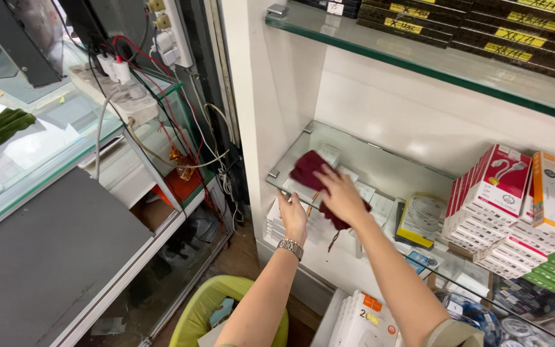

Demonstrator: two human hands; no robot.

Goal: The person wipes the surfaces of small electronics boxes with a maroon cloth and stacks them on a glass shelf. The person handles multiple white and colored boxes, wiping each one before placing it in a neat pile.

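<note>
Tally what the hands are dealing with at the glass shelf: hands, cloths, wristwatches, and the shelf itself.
Hands: 2, the left hand on the shelf's front edge, the right hand pressing on the cloth
Dark red cloth: 1
Wristwatch: 1, on the left wrist
Glass shelf: 1
Total: 5

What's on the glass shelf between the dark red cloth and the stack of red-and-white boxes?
In the head view, between the dark red cloth and the red-and-white boxes, the glass shelf is bare; items seen there sit on the level below.
</note>
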